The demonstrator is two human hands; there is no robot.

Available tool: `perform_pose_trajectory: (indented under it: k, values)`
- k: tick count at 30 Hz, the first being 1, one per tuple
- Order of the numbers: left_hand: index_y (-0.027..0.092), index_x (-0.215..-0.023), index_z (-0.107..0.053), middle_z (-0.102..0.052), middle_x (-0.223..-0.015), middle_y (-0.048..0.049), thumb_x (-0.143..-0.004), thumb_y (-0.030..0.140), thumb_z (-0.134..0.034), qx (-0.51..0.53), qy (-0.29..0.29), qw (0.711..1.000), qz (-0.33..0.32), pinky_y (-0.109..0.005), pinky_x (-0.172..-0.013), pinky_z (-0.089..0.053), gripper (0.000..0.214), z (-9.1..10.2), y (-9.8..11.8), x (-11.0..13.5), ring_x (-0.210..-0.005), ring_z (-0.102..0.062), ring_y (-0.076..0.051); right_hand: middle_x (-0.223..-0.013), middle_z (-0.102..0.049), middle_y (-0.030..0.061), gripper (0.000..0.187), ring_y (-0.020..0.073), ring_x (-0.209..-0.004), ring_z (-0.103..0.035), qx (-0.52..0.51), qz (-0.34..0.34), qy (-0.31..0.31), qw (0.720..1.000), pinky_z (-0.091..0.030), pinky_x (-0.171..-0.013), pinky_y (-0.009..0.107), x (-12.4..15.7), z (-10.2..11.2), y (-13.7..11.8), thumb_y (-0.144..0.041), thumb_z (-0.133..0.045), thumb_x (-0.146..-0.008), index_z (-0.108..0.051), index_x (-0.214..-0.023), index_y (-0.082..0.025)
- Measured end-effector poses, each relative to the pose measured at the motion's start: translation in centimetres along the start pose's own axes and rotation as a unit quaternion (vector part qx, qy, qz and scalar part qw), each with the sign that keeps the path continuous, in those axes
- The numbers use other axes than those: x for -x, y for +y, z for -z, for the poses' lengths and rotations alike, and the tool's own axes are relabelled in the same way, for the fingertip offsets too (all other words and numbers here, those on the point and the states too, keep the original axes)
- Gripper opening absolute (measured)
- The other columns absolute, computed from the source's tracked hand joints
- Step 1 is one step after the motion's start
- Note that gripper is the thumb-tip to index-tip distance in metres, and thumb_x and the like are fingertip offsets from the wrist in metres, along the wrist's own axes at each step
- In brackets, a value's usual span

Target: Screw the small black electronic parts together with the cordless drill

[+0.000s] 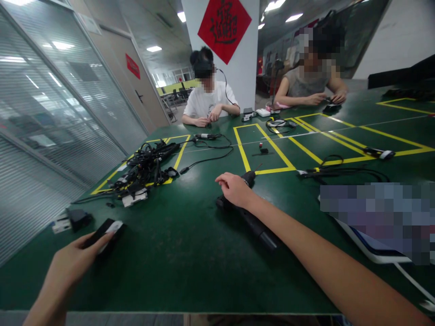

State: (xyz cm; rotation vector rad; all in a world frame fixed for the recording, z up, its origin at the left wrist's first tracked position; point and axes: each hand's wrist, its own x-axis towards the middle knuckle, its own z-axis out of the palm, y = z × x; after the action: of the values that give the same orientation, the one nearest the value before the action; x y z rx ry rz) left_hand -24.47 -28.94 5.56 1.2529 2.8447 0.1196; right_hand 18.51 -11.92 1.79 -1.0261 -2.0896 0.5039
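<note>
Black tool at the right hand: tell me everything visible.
The black tool lies on the green table, plastic-looking. A thick, straight section slants toward the near right; a rounded part juts out left; the far end seems to carry a thin tip. The right hand covers its middle; whether it grips is unclear.

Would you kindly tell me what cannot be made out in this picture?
In the head view:
Black block: near end, hidden by the left hand.
Black tool: middle, covered by the right hand.
White-rimmed panel: face, masked by pixelation.
Cable pile: individual cables, overlapping.
Small red piece: too small to identify.
</note>
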Motion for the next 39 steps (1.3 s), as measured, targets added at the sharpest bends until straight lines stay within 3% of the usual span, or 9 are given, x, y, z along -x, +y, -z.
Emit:
perform_pose_trajectory:
  k: [3,7,13,17,20,25,29,35,39]
  values:
    - [0.026,-0.134,-0.056,-0.070,-0.122,-0.0033,-0.077,0.082,-0.036,0.065,-0.016,0.998,-0.015,-0.038,-0.090,-0.051,0.082,-0.6,2.2,1.1,-0.109,-0.065,-0.028,-0.110,-0.066,0.0130,0.028,0.0192,-0.097,-0.063,0.074,0.000,-0.039,0.997,-0.046,-0.089,0.030,0.4,0.9,-1.6,-0.005,-0.046,-0.092,-0.066,-0.110,-0.012]
    - [0.025,-0.131,-0.058,-0.062,-0.136,-0.0054,-0.079,0.071,-0.049,0.131,-0.028,0.979,-0.154,-0.044,-0.103,-0.045,0.070,-1.2,7.5,1.0,-0.122,-0.058,-0.029,-0.109,-0.063,0.0248,0.026,0.0348,-0.103,-0.061,0.251,-0.037,-0.103,0.962,-0.049,-0.085,0.046,2.5,2.3,-5.1,-0.016,-0.053,-0.091,-0.066,-0.112,-0.007]
    - [0.019,-0.118,-0.069,-0.069,-0.119,-0.0104,-0.077,0.064,-0.060,0.229,-0.066,0.896,-0.376,-0.043,-0.100,-0.046,0.061,-3.5,21.5,0.1,-0.111,-0.062,-0.032,-0.142,-0.042,0.0383,0.074,0.0482,-0.108,-0.058,0.306,-0.233,-0.122,0.915,-0.050,-0.074,0.059,5.7,2.0,-7.7,-0.029,-0.070,-0.082,-0.042,-0.148,-0.010]
    - [0.018,-0.128,-0.062,-0.069,-0.117,-0.0099,-0.069,0.049,-0.075,0.358,-0.087,0.824,-0.431,-0.038,-0.095,-0.048,0.068,-6.6,31.5,-0.4,-0.104,-0.064,-0.027,-0.124,-0.054,0.0388,0.073,0.0425,-0.100,-0.064,0.289,-0.295,-0.107,0.905,-0.051,-0.070,0.051,5.9,1.6,-7.1,-0.022,-0.061,-0.088,-0.032,-0.153,-0.008]
    - [0.019,-0.111,-0.071,-0.070,-0.113,-0.0083,-0.072,0.046,-0.074,0.407,-0.093,0.789,-0.451,-0.037,-0.095,-0.047,0.048,-8.6,36.0,-1.0,-0.102,-0.063,-0.024,-0.112,-0.060,0.0343,0.078,0.0376,-0.089,-0.068,0.268,-0.294,-0.125,0.909,-0.050,-0.072,0.046,5.6,2.2,-6.3,-0.022,-0.060,-0.086,-0.026,-0.155,-0.005]
    - [0.019,-0.098,-0.076,-0.072,-0.103,-0.0080,-0.074,0.045,-0.072,0.415,-0.083,0.770,-0.478,-0.037,-0.095,-0.045,0.036,-9.4,37.8,-1.8,-0.100,-0.062,-0.024,-0.109,-0.065,0.0267,0.091,0.0394,-0.092,-0.068,0.176,-0.277,-0.102,0.939,-0.049,-0.073,0.044,5.2,5.8,-4.7,-0.029,-0.066,-0.082,-0.019,-0.156,-0.009]
    - [0.019,-0.098,-0.076,-0.072,-0.102,-0.0076,-0.072,0.044,-0.073,0.416,-0.080,0.762,-0.490,-0.036,-0.094,-0.046,0.035,-9.2,37.6,-2.1,-0.100,-0.062,-0.024,-0.105,-0.070,0.0147,0.091,0.0294,-0.086,-0.069,-0.036,-0.268,0.041,0.962,-0.051,-0.073,0.039,4.9,8.4,-3.5,-0.033,-0.069,-0.077,-0.025,-0.154,-0.017]
    - [0.020,-0.098,-0.077,-0.072,-0.101,-0.0076,-0.070,0.044,-0.074,0.434,-0.115,0.759,-0.472,-0.036,-0.092,-0.047,0.037,-9.0,37.8,-2.1,-0.096,-0.064,-0.024,-0.059,-0.064,0.0035,0.016,0.0169,-0.050,-0.059,-0.255,-0.335,0.087,0.903,-0.046,-0.052,0.029,5.5,9.2,-3.4,-0.031,-0.064,-0.075,-0.066,-0.082,-0.016]
    - [0.021,-0.097,-0.077,-0.072,-0.102,-0.0066,-0.070,0.043,-0.074,0.435,-0.122,0.763,-0.461,-0.036,-0.094,-0.047,0.035,-8.9,37.9,-2.0,-0.097,-0.064,-0.023,-0.051,-0.060,0.0014,0.023,0.0162,-0.045,-0.056,-0.311,-0.352,0.064,0.881,-0.042,-0.046,0.028,5.9,9.1,-4.1,-0.041,-0.065,-0.077,-0.065,-0.076,-0.018]
